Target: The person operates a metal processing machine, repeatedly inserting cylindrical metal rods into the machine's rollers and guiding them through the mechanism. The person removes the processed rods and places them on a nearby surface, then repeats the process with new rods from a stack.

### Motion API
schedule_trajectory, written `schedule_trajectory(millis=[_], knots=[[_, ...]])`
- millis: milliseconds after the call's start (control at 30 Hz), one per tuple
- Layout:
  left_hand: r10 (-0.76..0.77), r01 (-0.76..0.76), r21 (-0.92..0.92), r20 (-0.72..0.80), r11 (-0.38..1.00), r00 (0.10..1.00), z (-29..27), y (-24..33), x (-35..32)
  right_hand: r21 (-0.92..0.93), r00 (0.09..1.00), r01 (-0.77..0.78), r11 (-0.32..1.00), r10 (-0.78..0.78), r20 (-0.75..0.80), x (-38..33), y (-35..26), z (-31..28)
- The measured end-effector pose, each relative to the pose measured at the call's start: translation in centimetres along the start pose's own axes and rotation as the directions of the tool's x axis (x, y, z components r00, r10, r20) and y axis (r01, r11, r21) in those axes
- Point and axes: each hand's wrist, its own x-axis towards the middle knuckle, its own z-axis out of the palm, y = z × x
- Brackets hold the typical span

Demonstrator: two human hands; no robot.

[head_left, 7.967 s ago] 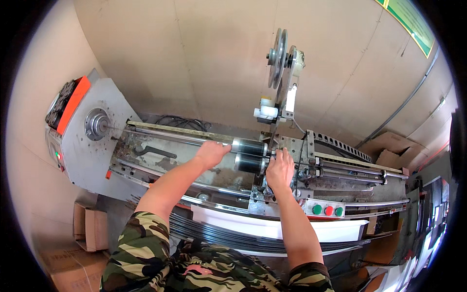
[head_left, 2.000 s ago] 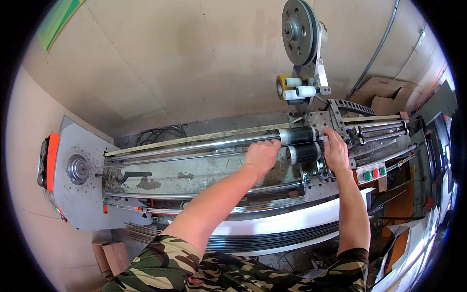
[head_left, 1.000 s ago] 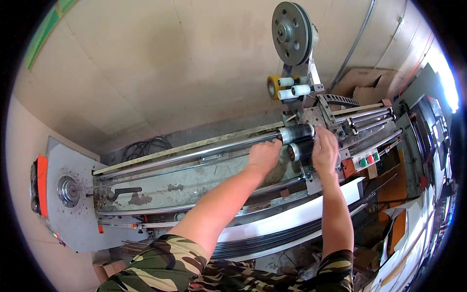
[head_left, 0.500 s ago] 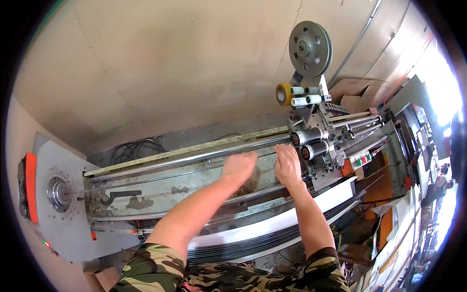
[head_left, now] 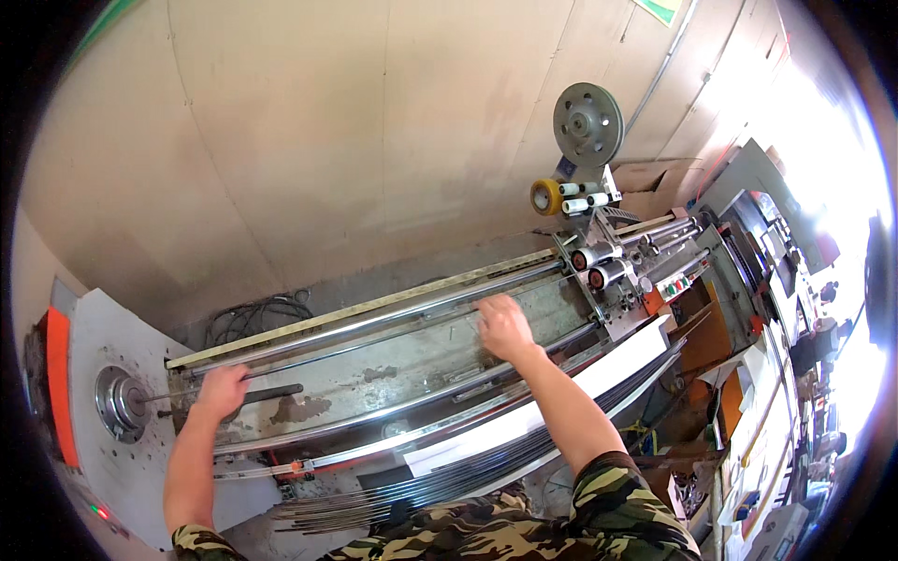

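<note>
A thin metal rod point(head_left: 346, 351) runs along the machine bed, from the round chuck point(head_left: 122, 404) on the left toward the roller carriage point(head_left: 613, 280) on the right. Close to the chuck, my left hand point(head_left: 223, 391) is closed round the rod. Farther right, my right hand point(head_left: 505, 327) has its fingers curled in at the rod, and they hide the place where they meet it. A dark hook spanner point(head_left: 276, 393) lies on the bed just right of my left hand.
Thick guide bars point(head_left: 393, 320) flank the bed. In front lie a white sheet point(head_left: 496, 430) and a bundle of thin dark rods point(head_left: 402, 500). Above the carriage stands a grey wheel point(head_left: 587, 124). Coiled cables point(head_left: 257, 318) lie behind the bed, by the wall.
My left hand has moved far left along the rod, from mid-bed to near the chuck. My right hand has shifted a little left, away from the rollers. The view has shifted as well.
</note>
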Motion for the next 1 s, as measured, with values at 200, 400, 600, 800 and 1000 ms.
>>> schedule_trajectory(millis=[200,400,600,800,1000], knots=[[-0.178,0.186,0.091,-0.094,0.978,0.980,0.4,-10.3,-4.5,-0.025,0.990,0.112,0.993,-0.109,0.088,1.6,-8.9,3.5],[-0.191,0.228,0.164,-0.211,0.960,0.958,2.7,-9.6,-4.4,0.001,0.975,0.134,0.991,-0.132,0.181,2.9,-12.0,6.2],[0.047,-0.087,-0.113,-0.321,0.990,0.946,3.4,11.7,-3.7,-0.009,0.980,-0.061,0.998,0.062,0.190,-5.5,-3.5,-2.8],[0.227,-0.203,-0.418,0.008,0.886,0.974,12.0,27.8,-11.4,-0.152,0.902,-0.236,0.960,0.275,0.333,-24.1,5.6,-5.9],[0.346,-0.277,-0.312,0.191,0.909,0.919,14.4,34.0,-12.6,0.062,0.888,-0.304,0.951,0.259,0.379,-31.4,9.0,-4.7]])
